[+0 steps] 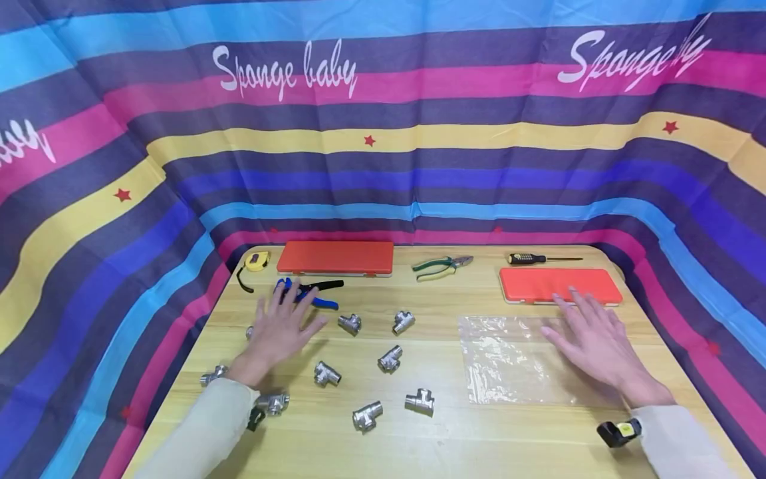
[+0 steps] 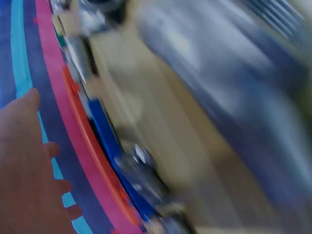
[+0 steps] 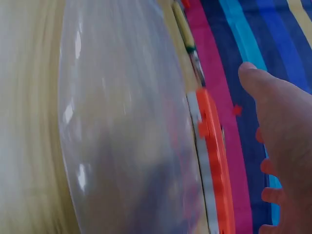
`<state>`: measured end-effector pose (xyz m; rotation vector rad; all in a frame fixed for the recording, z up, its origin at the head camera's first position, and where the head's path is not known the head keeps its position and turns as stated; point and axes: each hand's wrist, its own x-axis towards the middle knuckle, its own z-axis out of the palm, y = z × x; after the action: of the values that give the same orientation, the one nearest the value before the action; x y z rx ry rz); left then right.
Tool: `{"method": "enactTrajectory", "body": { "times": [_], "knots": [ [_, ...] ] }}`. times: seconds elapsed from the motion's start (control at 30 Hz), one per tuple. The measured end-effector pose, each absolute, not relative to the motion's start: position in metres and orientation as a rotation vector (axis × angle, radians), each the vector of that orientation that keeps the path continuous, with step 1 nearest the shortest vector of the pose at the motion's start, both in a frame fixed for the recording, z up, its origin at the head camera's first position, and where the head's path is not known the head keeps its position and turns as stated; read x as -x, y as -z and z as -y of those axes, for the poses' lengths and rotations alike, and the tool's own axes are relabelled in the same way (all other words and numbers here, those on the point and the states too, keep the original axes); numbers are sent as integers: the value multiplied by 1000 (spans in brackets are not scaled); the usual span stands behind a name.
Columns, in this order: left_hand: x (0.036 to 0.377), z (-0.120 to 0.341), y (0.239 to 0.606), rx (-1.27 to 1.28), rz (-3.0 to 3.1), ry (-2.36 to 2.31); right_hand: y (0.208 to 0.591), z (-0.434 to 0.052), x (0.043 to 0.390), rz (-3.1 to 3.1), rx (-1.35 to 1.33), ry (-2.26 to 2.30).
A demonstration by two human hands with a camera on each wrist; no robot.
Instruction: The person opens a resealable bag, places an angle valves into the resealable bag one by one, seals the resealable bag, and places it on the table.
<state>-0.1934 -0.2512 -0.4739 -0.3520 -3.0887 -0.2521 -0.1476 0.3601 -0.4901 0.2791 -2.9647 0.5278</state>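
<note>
With fingers spread and nothing in its grip, my left hand (image 1: 278, 339) hovers over the left side of the table, its fingertips overlapping the blue-and-black handled tool (image 1: 323, 303) in the head view. Around it lie several shiny metal tee pipe fittings (image 1: 327, 374); one fitting (image 1: 274, 403) sits beside the left wrist. My right hand (image 1: 601, 346), also spread and holding nothing, is over the right part of a clear plastic bag (image 1: 509, 362). Its fingertips overlap the front edge of the right red case (image 1: 559, 285). In the left wrist view a fitting (image 2: 141, 175) appears blurred.
Along the back of the wooden table (image 1: 443, 452) are a yellow tape measure (image 1: 257, 261), another red case (image 1: 335, 257), green-and-yellow handled pliers (image 1: 443, 267) and a screwdriver (image 1: 541, 258). A striped cloth (image 1: 383, 179) hangs behind and at both sides.
</note>
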Motion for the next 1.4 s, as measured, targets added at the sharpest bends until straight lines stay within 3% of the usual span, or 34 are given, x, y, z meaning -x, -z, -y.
{"method": "enactTrajectory", "body": {
  "times": [0.43, 0.77, 1.03, 1.4],
  "knots": [
    [204, 113, 457, 829, 3077, 368, 503, -284, 139, 2941, -618, -546],
    [193, 28, 481, 1196, 3059, 210, 521, -264, 132, 3024, -757, -539],
    [188, -11, 486, 1120, 3174, 307, 526, -263, 128, 3042, -726, -552],
    [184, -23, 481, 940, 3226, 1460, 522, -262, 126, 2967, -685, -617]
  ]
}}
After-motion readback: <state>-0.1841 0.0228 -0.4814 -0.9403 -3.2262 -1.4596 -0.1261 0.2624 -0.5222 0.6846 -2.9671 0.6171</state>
